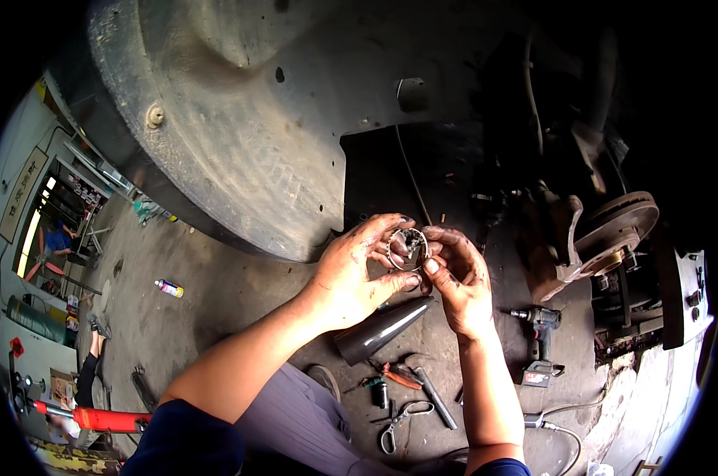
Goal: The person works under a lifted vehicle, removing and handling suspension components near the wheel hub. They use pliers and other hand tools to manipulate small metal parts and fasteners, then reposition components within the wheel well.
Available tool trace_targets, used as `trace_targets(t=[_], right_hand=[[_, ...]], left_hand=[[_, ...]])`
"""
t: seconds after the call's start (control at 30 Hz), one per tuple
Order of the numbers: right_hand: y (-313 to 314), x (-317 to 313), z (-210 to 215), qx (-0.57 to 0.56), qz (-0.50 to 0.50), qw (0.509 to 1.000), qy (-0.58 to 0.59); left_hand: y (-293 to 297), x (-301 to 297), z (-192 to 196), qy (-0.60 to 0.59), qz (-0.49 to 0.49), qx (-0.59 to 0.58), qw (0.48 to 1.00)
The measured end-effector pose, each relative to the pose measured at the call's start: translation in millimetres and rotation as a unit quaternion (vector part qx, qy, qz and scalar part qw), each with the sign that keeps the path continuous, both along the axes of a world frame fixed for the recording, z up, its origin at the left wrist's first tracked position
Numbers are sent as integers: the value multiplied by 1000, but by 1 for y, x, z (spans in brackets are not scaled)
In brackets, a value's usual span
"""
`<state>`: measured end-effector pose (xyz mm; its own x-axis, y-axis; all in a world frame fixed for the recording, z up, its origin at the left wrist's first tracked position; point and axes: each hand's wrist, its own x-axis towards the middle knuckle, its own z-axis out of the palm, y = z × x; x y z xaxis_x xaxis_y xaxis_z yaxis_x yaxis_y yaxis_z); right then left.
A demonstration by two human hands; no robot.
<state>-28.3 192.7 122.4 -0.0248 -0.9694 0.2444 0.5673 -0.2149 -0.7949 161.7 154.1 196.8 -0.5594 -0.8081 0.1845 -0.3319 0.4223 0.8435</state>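
Between my hands is a thin, shiny metal ring, with dark greasy matter showing inside it. My left hand pinches the ring from the left, its thumb below and its fingers above. My right hand grips the ring's right side with thumb and curled fingers. Black grease smears the fingers of both hands. Just under them, a glossy black cone lies on its side on the floor. Whatever sits deeper inside the ring is too small to make out.
A dusty wheel-arch liner hangs above left, and a brake disc is at right. On the floor lie a cordless impact wrench, scissors, a hammer and a spray can. A red jack handle stands lower left; people are beyond.
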Motion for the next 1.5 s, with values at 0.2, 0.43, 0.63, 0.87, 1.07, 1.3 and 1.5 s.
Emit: trace_targets(t=[0.2,0.43,0.63,0.87,1.07,1.3,1.5], right_hand=[[-2,-7,-9,17,14,999,-30],[-5,-8,-22,30,29,998,-49],[-7,-9,-27,38,40,996,-76],[-8,-7,-18,89,34,995,-31],[-6,-20,-13,74,47,995,49],[-3,-32,-11,86,55,993,56],[-1,-18,-3,30,-26,970,239]], left_hand=[[-4,-3,-2,-76,-2,-116,990],[-7,-3,-4,-110,-6,-123,986],[-9,0,-11,-108,-13,-128,986],[-7,-2,-4,-146,-26,-118,982],[-10,-3,-2,-181,-19,-106,978],[-7,-18,-4,-127,-11,-72,989],[-2,-16,-4,-57,35,-16,998]])
